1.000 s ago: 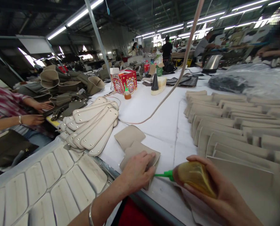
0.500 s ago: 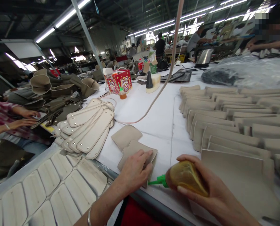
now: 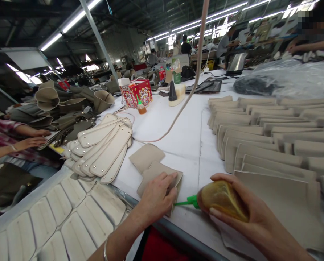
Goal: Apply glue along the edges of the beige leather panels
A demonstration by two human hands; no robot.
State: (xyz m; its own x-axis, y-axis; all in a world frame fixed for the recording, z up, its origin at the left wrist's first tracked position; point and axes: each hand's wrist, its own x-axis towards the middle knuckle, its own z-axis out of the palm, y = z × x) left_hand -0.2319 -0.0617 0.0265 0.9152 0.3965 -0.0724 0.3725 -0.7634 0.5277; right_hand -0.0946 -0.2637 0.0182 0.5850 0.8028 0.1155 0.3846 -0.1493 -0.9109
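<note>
My right hand (image 3: pixel 249 214) is wrapped round a squeeze bottle (image 3: pixel 221 201) of amber liquid that looks like glue. The bottle lies tilted on its side, its thin green nozzle (image 3: pixel 183 203) pointing left at the edge of a beige leather piece (image 3: pixel 162 170). That piece is held at the table's front edge by my left hand (image 3: pixel 159 194), with fingers bent over its top and the thumb near its right edge. Part of the piece is hidden under the hand. Just behind it lies another beige leather piece (image 3: pixel 147 157), partly overlapped.
Rows of folded beige pieces (image 3: pixel 262 145) fill the right side. Studded beige straps (image 3: pixel 110 152) are piled at left, above pale padded panels (image 3: pixel 42 217). A hose (image 3: pixel 189 98) hangs across the table. Behind stand a red box (image 3: pixel 137 92) and a second bottle (image 3: pixel 141 108). A co-worker's hands (image 3: pixel 32 141) are at far left.
My right hand and the bottle have shifted slightly right, and the nozzle tip has moved a little up along the leather piece's edge. My left hand stays almost in place.
</note>
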